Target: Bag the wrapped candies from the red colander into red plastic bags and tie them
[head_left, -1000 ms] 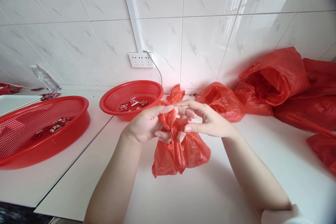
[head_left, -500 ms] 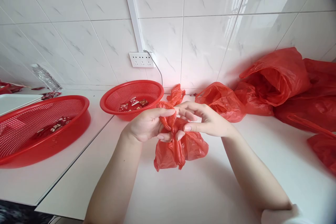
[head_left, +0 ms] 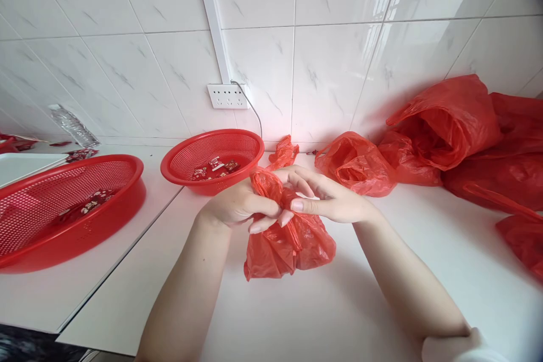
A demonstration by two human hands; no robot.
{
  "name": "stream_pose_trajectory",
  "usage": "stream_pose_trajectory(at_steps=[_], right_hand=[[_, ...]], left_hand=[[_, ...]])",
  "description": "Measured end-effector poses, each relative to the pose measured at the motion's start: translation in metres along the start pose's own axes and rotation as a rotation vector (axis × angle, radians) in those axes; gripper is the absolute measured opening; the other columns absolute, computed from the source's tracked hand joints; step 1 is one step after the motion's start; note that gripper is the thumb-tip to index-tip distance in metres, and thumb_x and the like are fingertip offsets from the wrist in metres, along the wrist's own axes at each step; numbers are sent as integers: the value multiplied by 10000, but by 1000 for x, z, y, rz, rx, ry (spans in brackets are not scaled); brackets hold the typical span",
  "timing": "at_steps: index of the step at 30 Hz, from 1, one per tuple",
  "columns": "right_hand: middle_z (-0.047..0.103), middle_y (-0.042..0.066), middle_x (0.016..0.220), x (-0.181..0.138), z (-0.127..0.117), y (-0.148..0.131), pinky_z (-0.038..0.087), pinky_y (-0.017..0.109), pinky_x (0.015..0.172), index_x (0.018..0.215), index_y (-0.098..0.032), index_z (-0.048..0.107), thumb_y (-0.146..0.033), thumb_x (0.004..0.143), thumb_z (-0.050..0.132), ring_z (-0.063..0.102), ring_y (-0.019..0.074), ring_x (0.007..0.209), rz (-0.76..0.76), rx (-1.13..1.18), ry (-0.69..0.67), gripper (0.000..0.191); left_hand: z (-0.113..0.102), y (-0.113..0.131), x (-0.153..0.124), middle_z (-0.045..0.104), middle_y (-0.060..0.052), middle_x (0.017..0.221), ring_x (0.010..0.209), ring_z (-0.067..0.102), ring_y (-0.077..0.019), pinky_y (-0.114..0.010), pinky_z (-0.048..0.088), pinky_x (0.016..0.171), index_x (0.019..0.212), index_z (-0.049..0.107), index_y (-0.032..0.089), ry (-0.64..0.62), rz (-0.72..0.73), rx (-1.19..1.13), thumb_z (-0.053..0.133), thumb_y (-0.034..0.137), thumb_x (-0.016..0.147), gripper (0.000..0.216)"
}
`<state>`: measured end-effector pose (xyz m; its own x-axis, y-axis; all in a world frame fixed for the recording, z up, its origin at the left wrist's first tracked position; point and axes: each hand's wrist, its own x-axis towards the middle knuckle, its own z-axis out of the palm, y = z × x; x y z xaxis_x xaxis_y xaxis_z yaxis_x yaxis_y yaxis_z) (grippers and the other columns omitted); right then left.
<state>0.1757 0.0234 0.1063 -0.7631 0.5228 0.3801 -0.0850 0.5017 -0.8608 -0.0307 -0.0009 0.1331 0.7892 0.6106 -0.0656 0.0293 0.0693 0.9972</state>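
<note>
A red plastic bag (head_left: pixel 292 249) hangs between my hands above the white table, its top gathered and twisted. My left hand (head_left: pixel 248 203) pinches the twisted neck from the left, and a loop of the bag stands up above its thumb. From the right, my right hand (head_left: pixel 324 195) closes thumb and fingertips on the same gathered part. The fingertips of both hands meet there and partly hide how the plastic is crossed. What lies inside the bag does not show clearly.
Behind my left hand stands a round red basket (head_left: pixel 212 153) holding several small packets. A larger red basket (head_left: pixel 72 209) is at the left. Red plastic bags (head_left: pixel 445 124) pile up at right, against the tiled wall. A clear bottle (head_left: pixel 75 124) leans far left.
My left thumb has moved down and inward onto the neck of the bag. The strip that hung in front is drawn up between the fingers, and the loop above shows more.
</note>
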Motion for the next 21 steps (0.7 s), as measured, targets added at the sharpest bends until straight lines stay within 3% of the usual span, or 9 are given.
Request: stream_pose_trajectory(at_steps=[3,8,13,17,21], right_hand=[[655,67,1072,0,2,-1,456,392,946,1106,-195,548,-324,886,639,583,205,1102,6,46,-23,270],[670,28,994,1,3,-2,445,408,979,1363,-248,404,-247,906,595,612,191,1057,-4,-37,78,495],[601,-6,859,1,4,2,498,346,743,1408,-298,382,-284,877,639,589,171,805,91,-187,203,590],[513,-37,719,3,4,6,450,294,581,1437,-315,355,-388,881,640,521,149,653,137,-127,200,629],[584,-18,762,5,0,10,505,341,708,1360,-272,437,-448,955,505,587,156,716,145,8,246,447]], left_hand=[[3,2,0,622,38,626,428,578,-82,-220,474,532,1121,611,191,108,25,92,468,17,732,450],[1,3,1,660,18,673,623,676,-160,-313,538,683,978,663,200,423,97,219,516,66,752,300],[-6,-3,8,715,-25,929,947,669,-213,-352,513,853,917,685,208,749,272,470,588,68,724,257],[-9,-9,14,700,-42,970,996,665,-217,-371,517,891,1040,642,207,716,419,377,630,67,737,334],[-9,-12,16,607,-99,1258,1151,607,-270,-372,543,872,1123,597,210,564,466,268,670,75,740,413]])
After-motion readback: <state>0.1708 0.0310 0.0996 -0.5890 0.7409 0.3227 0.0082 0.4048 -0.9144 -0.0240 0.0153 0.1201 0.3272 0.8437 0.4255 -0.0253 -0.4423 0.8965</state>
